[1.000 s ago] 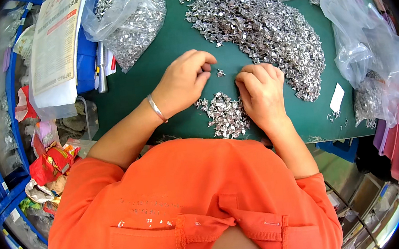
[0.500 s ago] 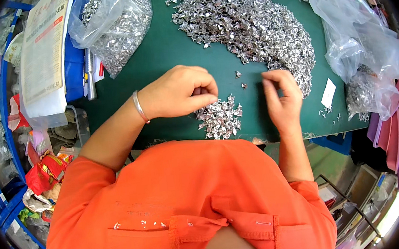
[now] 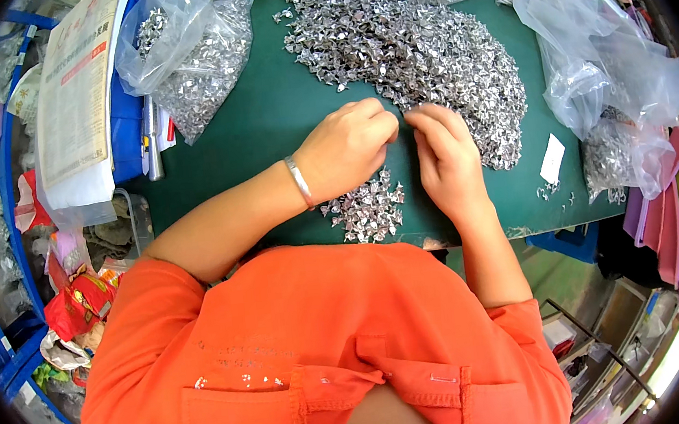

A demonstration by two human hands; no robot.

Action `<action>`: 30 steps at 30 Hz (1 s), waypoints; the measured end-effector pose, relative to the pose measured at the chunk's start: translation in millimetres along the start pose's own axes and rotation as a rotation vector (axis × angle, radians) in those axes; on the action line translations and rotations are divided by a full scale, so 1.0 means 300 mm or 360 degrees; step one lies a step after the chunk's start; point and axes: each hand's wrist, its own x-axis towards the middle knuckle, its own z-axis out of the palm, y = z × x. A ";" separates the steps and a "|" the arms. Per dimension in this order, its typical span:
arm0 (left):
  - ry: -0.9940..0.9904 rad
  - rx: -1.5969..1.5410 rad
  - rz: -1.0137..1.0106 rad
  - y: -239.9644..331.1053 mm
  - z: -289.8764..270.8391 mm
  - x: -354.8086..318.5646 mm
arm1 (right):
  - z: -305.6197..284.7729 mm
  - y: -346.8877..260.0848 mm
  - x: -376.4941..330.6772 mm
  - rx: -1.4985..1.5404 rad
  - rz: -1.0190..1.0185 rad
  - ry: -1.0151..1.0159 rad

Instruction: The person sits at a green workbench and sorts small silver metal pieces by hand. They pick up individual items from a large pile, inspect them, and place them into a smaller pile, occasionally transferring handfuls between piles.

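Observation:
Over the green table, my left hand (image 3: 351,149), with a silver bangle (image 3: 299,183) on its wrist, has its fingers curled into a pinch. My right hand (image 3: 449,156) comes close to it from the right, fingertips bent in beside the edge of a large heap of small silvery metal pieces (image 3: 413,41). Whatever sits between the fingertips of either hand is too small or hidden to make out. A smaller pile of similar pieces (image 3: 365,209) lies just below my left hand, near the table's front edge.
Clear plastic bags of metal pieces stand at the far left (image 3: 208,77) and right (image 3: 608,157). A white paper slip (image 3: 552,159) lies on the right, beside some small loose pieces. A blue bin (image 3: 127,126) with a printed sheet (image 3: 79,98) is at left.
My left hand has moved right and slightly away from me, off the small pile. The right hand has shifted left, so the two hands are now close together near the heap's edge.

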 end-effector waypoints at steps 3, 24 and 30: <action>0.0089 0.0025 0.0000 0.033 -0.051 -0.034 | 0.035 -0.025 0.027 -0.0061 0.0009 -0.0126; 0.0387 -0.0242 -0.0651 -0.026 -0.179 -0.086 | 0.035 -0.028 -0.012 0.0012 -0.0246 -0.0024; 0.0299 -0.0144 -0.0493 -0.015 -0.151 -0.063 | -0.036 -0.021 -0.035 0.0155 -0.0009 -0.0121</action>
